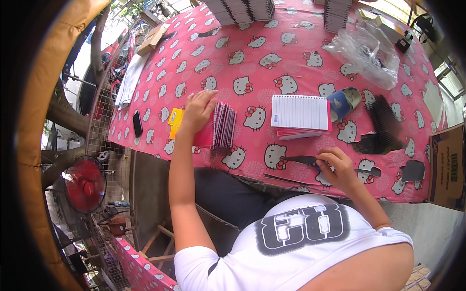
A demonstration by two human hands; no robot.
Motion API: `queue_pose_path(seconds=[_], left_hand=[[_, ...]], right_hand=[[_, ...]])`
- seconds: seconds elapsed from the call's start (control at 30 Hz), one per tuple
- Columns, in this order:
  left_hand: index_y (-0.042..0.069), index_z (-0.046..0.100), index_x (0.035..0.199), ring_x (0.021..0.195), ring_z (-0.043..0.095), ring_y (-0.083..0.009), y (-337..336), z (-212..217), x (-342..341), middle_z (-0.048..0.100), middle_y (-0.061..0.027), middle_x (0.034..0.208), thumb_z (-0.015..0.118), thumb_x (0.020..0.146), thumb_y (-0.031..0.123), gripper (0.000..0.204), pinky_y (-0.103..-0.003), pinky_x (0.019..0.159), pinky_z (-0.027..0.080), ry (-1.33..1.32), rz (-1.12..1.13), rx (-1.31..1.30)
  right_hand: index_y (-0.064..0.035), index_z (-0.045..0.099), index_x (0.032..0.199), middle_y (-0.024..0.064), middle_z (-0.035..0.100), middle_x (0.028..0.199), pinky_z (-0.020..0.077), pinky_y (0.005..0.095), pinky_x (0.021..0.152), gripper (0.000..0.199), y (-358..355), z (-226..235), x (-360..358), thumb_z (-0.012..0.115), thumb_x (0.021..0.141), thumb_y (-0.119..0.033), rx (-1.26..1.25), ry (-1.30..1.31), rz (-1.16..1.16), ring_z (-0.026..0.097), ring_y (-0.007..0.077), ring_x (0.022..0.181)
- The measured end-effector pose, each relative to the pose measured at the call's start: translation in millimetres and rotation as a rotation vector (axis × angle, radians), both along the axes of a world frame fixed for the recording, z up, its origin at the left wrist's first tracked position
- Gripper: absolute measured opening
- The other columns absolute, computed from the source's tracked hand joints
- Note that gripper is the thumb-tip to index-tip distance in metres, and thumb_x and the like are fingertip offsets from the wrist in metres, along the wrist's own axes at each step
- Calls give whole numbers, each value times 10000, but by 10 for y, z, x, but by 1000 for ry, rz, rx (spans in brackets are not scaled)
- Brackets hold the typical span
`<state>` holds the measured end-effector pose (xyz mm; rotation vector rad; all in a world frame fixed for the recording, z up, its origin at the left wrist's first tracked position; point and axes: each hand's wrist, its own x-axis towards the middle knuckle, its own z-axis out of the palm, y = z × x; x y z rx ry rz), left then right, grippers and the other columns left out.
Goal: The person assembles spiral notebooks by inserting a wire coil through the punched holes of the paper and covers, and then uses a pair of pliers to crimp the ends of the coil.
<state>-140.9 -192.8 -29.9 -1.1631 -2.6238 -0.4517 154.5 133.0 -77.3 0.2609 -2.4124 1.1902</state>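
My left hand (198, 110) lies with fingers stretched over the far end of a row of pink-covered spiral notebooks (224, 127), whose dark wire spines face up. In my right hand (340, 169) is a dark, pointed hand tool (302, 159), its tip towards the left; its exact kind is hard to make out, and a bit of blue shows by the fingers. Just beyond the tool sits a stack of small spiral notepads (300, 112), the top one turned to a white lined page. Yellow packets (175, 118) lie left of my left wrist.
A blue patterned cup-like object (344, 103) is right of the notepads, beside black wire spines (383, 123). Clear plastic bags (366, 53) and tall notebook stacks (238, 10) stand farther back. A phone (138, 123) lies left; a cardboard box (447, 167) is at the right edge.
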Motion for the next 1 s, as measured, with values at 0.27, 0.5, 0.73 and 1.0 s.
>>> queue_pose_path(seconds=[0.27, 0.5, 0.73, 1.0], left_hand=[[-48, 622, 1106, 1087, 594, -258, -297, -236, 631, 636, -178, 1139, 396, 1019, 336, 454, -358, 979, 411, -89, 696, 1347], [-100, 557, 1208, 1140, 569, -273, -217, -543, 649, 604, -211, 1215, 261, 1010, 509, 706, -363, 996, 387, -60, 783, 1488], [-60, 644, 760, 750, 594, -213, -196, -775, 601, 654, -125, 761, 298, 1002, 492, 696, -343, 790, 466, -72, 903, 1728], [-28, 586, 642, 692, 579, -221, -21, -641, 645, 627, -115, 668, 323, 1002, 444, 650, -352, 768, 463, 34, 1047, 1712]], right_hand=[[-37, 633, 1000, 106, 633, 973, 509, 393, 713, 212, 113, 1151, -830, 678, 792, -46, 302, 213, 352, 622, 292, 865], [-4, 522, 1150, 179, 601, 1095, 489, 443, 842, 411, -1042, 892, -2758, 612, 754, 56, 586, 32, 650, 575, 358, 1070], [38, 399, 1229, 219, 631, 885, 514, 480, 668, 582, -1593, 663, -2907, 610, 691, 106, 657, -240, 633, 642, 400, 919], [54, 466, 1127, 231, 628, 867, 508, 478, 702, 442, -1460, 537, -2999, 581, 701, 80, 612, -147, 704, 638, 397, 919]])
